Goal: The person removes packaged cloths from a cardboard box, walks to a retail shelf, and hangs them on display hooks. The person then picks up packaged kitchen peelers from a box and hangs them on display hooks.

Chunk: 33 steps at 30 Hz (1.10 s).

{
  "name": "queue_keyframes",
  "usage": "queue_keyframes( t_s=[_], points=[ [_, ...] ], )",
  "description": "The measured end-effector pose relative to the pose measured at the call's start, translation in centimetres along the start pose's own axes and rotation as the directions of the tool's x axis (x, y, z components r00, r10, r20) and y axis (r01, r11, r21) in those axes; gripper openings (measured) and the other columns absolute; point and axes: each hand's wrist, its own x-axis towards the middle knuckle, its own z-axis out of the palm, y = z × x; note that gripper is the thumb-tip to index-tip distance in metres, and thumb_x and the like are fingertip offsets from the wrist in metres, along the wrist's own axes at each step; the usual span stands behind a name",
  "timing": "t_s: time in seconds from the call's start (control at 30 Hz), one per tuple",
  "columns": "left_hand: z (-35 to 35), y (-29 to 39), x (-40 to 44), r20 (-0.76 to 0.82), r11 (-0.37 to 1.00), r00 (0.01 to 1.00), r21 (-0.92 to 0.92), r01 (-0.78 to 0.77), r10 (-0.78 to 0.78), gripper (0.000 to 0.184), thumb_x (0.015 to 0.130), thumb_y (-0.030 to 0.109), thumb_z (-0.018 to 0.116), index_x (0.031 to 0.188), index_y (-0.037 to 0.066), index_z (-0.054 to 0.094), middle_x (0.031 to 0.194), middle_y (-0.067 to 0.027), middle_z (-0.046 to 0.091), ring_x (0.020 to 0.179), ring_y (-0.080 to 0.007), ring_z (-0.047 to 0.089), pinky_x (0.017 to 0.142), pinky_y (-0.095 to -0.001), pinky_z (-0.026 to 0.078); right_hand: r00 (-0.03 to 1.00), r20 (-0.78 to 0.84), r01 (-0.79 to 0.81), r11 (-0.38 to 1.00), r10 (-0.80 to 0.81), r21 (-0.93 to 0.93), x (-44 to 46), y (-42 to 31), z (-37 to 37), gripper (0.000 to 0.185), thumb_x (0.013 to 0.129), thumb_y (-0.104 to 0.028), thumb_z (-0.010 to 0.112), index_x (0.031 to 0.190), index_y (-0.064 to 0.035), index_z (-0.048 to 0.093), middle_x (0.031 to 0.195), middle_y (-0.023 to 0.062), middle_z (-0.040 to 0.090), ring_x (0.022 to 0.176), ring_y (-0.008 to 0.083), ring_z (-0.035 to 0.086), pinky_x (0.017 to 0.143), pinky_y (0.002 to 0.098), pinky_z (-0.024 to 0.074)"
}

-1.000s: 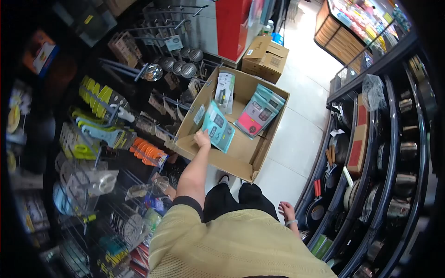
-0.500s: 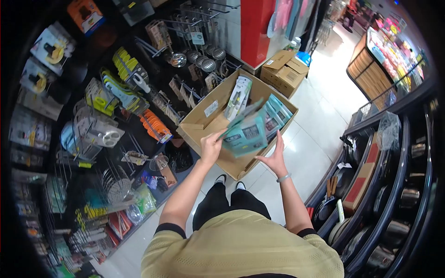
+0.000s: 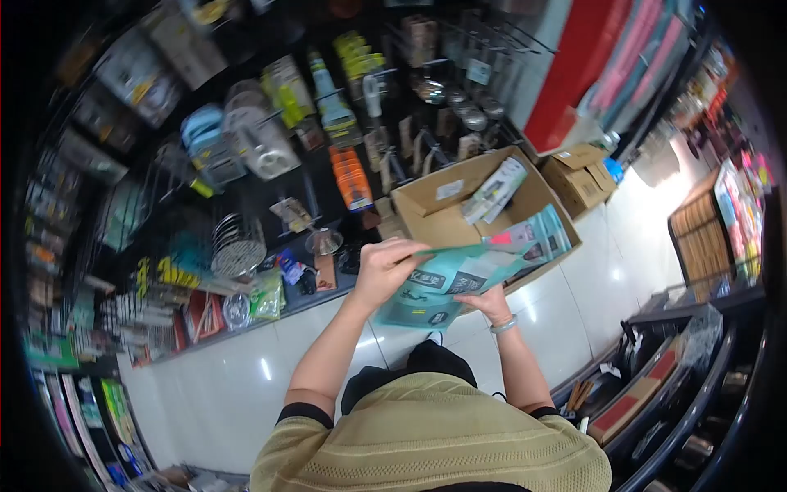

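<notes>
Teal packaging [image 3: 447, 287] is pinched at its edge by the left hand [image 3: 387, 269] and touched near its lower right by the right hand [image 3: 490, 304], whose wrist is ringed by a bracelet [image 3: 503, 325]; white packages [image 3: 496, 193] are held in an open cardboard box [image 3: 434, 227] beyond

Glare on floor [image 3: 602, 271]; shelving at left dim, blurred; edges curved, corners black.

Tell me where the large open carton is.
The large open carton is right of centre in the head view, beside the smaller box, just beyond the right hand.
</notes>
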Motion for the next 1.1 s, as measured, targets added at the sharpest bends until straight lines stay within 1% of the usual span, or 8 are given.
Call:
queue_keyframes(
  t_s=[0.13,0.2,0.3,0.47,0.63,0.73,1.03,1.1],
  points=[
    [-3.9,0.8,-3.6,-0.248,0.977,0.945,-0.095,0.193,-0.211,0.042,0.075,0.008,0.066,0.114,0.001,0.053,0.098,-0.0179,0.063,0.088,-0.0234,0.062,0.077,-0.0309,0.047,0.986,0.079,-0.165,0.801,0.146,0.576,-0.3,1.1,9.3,0.054,0.062,0.0,0.072,0.112,-0.0035,0.051,0.105,0.005,0.058,0.099,0.016,0.053,0.088,0.0307,0.0414],
    [-8.0,2.7,-6.2,-0.138,0.897,0.905,-0.257,0.361,-0.403,0.064,0.079,0.011,0.064,0.133,0.005,0.031,0.112,-0.019,0.057,0.101,-0.0293,0.057,0.088,-0.0357,0.041,0.978,0.13,-0.209,0.744,0.163,0.635,-0.6,1.3,13.6,0.053,0.064,-0.002,0.071,0.113,-0.0033,0.05,0.106,0.0048,0.058,0.099,0.0166,0.053,0.091,0.0312,0.0398],
    [-13.3,1.8,-13.7,-0.326,0.93,0.917,0.204,0.306,-0.23,0.06,0.08,0.012,0.062,0.132,0.005,0.032,0.111,-0.0167,0.057,0.102,-0.0318,0.055,0.091,-0.0385,0.038,0.964,0.191,-0.265,0.657,0.183,0.706,-1.1,1.8,19.5,0.051,0.069,-0.007,0.068,0.116,-0.0033,0.048,0.109,0.0053,0.056,0.104,0.0191,0.051,0.094,0.0334,0.0376],
    [-21.4,4.3,-29.3,-0.552,0.83,0.755,0.185,0.526,-0.355,0.056,0.077,0.011,0.064,0.126,0.005,0.038,0.118,-0.0157,0.053,0.11,-0.0297,0.049,0.09,-0.0411,0.037,0.919,0.268,-0.387,0.531,0.289,0.754,-2.7,2.8,29.4,0.05,0.072,-0.014,0.067,0.117,-0.0039,0.049,0.113,0.0069,0.055,0.108,0.0232,0.05,0.096,0.0371,0.0371],
    [-22.5,3.8,-41.9,-0.817,0.898,0.397,-0.307,0.316,-0.419,0.067,0.069,0.004,0.07,0.126,0.007,0.035,0.122,-0.0144,0.046,0.113,-0.0253,0.046,0.089,-0.0409,0.041,0.852,0.423,-0.522,0.436,0.31,0.733,-5.4,3.5,40.8,0.047,0.074,-0.016,0.067,0.116,-0.0022,0.05,0.115,0.0074,0.054,0.109,0.0243,0.049,0.098,0.0397,0.0355],
    [-23.4,4.1,-45.2,-0.788,0.852,0.324,-0.492,0.178,-0.523,0.073,0.067,0.0,0.072,0.127,0.002,0.032,0.119,-0.0124,0.045,0.11,-0.0208,0.047,0.089,-0.0334,0.042,0.77,0.538,-0.638,0.399,0.343,0.659,-7.0,4.2,47.5,0.048,0.075,-0.015,0.065,0.118,-0.0023,0.048,0.118,0.0081,0.053,0.111,0.0252,0.048,0.099,0.0406,0.034],
    [-30.8,6.2,-53.8,-0.867,0.888,-0.201,-0.458,-0.037,-0.456,0.067,0.075,0.005,0.068,0.13,-0.002,0.03,0.111,-0.0099,0.052,0.103,-0.0165,0.05,0.088,-0.0309,0.042,0.402,0.833,-0.909,0.274,0.379,0.314,-11.3,6.1,64.1,0.047,0.077,-0.009,0.062,0.121,-0.0023,0.046,0.12,0.0085,0.052,0.112,0.0255,0.047,0.1,0.0416,0.0335],
    [-32.8,6.2,-55.0,-0.87,0.912,-0.275,-0.399,-0.094,-0.409,0.063,0.077,0.005,0.067,0.129,-0.002,0.033,0.11,-0.009,0.053,0.102,-0.0164,0.051,0.088,-0.0306,0.042,0.343,0.889,-0.925,0.276,0.303,0.263,-11.9,6.5,67.7,0.055,0.074,-0.02,0.069,0.123,-0.006,0.046,0.122,0.0069,0.051,0.115,0.0262,0.045,0.101,0.0433,0.0312]
  ],
)
